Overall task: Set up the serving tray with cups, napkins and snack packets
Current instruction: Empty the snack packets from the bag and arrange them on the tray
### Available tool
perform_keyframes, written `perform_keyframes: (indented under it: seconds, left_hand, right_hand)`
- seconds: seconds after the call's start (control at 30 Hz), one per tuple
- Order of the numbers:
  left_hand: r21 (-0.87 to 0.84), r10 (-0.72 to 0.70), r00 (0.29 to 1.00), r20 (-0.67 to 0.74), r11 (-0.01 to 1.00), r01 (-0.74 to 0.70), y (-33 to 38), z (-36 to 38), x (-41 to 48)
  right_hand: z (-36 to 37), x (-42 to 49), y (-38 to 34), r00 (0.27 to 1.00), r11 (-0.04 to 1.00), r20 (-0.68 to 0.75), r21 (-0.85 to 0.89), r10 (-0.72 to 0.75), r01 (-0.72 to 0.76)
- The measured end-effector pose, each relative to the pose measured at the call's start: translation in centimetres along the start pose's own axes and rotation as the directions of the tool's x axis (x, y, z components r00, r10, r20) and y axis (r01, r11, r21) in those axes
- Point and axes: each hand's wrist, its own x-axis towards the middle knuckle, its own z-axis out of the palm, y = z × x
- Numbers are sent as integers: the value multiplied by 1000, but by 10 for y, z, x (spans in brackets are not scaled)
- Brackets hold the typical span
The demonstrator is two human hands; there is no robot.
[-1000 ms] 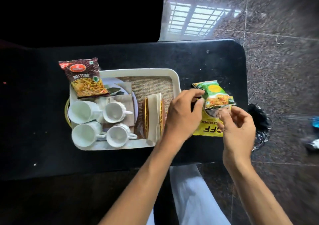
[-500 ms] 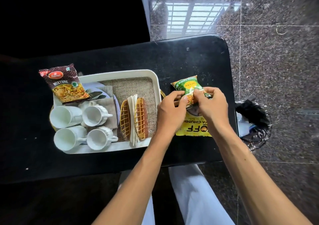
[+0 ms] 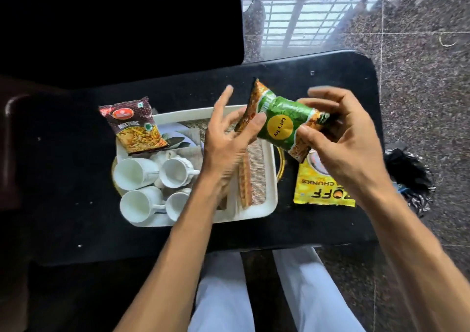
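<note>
Both hands, left hand [image 3: 229, 138] and right hand [image 3: 348, 138], pinch green packet [image 3: 282, 125] above tray [image 3: 270, 168]; loose fingertip hold risks dropping it onto cups [image 3: 157, 181]

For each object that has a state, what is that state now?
Green snack packet: sealed, lifted, held by both hands.
Maroon mixture packet: sealed, leaning on the white tray corner.
Four white cups: empty, lying sideways.
Yellow packet: flat on the table.

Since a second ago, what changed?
Green packet lifted off the yellow packet and carried left, now held by both the left hand and right hand above the tray edge. Cups, red packet and yellow packet unmoved.
</note>
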Motion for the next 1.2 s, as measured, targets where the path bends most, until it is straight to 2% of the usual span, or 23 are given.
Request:
perform_keyframes:
  seconds: [0.2,0.27,0.33,0.4,0.47,0.57,0.63,0.7,0.77,0.93,1.07,1.2]
  left_hand:
    - [109,124,972,198,983,-147,16,-71,17]
    - [123,143,964,226,977,-174,20,-87,19]
    - [85,156,977,144,982,-169,21,-99,21]
    - [-2,129,991,43,992,-129,21,-108,21]
    - [-28,105,994,-19,994,-105,19,-116,23]
    - [147,128,991,-46,982,-120,15,-127,26]
    - [339,157,985,-74,933,-123,13,-133,28]
    - [473,190,977,-93,872,-124,10,-139,29]
    - [535,196,977,-81,836,-123,8,-141,31]
    - [487,49,990,-129,873,21,4,-137,38]
    - [463,-28,980,-196,879,118,-2,-133,41]
    - [425,-116,961,-250,879,216,0,-129,44]
  right_hand:
    - [36,30,-51,959,933,238,-286,-152,219]
    - [55,38,-64,953,937,237,-249,-188,247]
    - [74,43,-69,960,935,146,-233,-239,268]
    - [91,45,-67,982,954,62,-234,-180,189]
    - [108,48,-62,996,986,87,-164,-5,19]
    - [136,53,-47,976,994,191,-16,106,-105]
    - [153,58,-41,978,992,172,5,120,-123]
    - [166,62,-35,980,990,146,-54,138,-131]
    - [176,66,-29,977,976,131,-163,167,-145]
    - [192,75,-15,966,939,122,-290,230,-187]
    - [200,77,-6,974,903,45,-385,224,-190]
    - [205,79,1,960,884,48,-405,275,-233]
